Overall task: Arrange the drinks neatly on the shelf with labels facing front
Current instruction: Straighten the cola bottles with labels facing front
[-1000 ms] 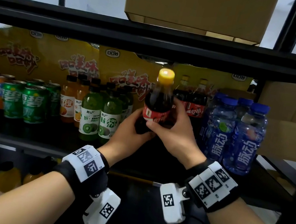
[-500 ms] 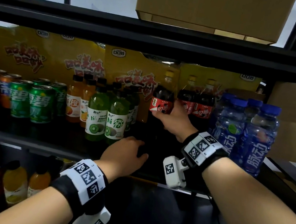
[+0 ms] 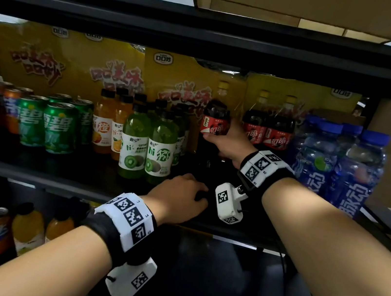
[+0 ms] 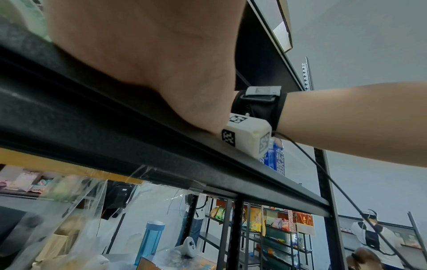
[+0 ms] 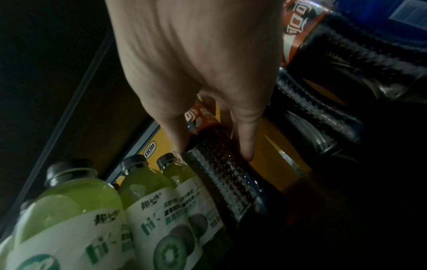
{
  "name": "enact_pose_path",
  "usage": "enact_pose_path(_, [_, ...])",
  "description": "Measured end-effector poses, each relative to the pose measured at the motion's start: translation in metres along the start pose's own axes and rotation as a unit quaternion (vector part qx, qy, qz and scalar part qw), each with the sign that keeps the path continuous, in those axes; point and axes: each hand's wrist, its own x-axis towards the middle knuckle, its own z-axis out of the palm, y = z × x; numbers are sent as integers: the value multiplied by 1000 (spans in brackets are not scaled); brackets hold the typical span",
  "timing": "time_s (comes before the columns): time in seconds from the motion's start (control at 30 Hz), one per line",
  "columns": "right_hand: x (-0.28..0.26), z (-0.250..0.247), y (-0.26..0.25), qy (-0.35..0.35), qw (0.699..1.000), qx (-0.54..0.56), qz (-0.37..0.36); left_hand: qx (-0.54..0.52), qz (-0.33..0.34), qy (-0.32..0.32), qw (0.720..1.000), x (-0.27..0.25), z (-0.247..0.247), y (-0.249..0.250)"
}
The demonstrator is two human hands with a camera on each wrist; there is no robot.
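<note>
One cola bottle (image 3: 214, 125) gripped mid-body by right hand (image 3: 230, 145), fingers wrapped below red label, between kiwi juice bottles (image 3: 148, 145) and two shelved colas (image 3: 267, 133). Full, heavyish, smooth plastic, probably slippery; best held at ribbed waist. Left hand (image 3: 178, 201) resting loosely on shelf edge (image 3: 56, 177), holding nothing.

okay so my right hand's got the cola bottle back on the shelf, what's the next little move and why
Probably let go with the right hand and pull it back. The cola bottle stands upright between the green kiwi bottles and the other two colas, its red label already facing front. The left hand just rests on the shelf edge, holding nothing.
</note>
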Motion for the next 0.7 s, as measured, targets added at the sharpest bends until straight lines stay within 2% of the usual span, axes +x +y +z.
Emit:
enact_pose_path(0.27, [2,2,5,14,999,34,27,15,-1,2,1000,-1,0,1])
enact_pose_path(0.47, [-2,-21,2,24,999,28,36,42,-12,10,999,11,-2,3])
enact_pose_path(0.57, [-8,-39,-5,30,999,-13,6,10,6,6,1000,17,-2,2])
enact_pose_path(0.7, [-15,-70,-21,44,989,-126,-68,15,24,3,1000,22,1,1])
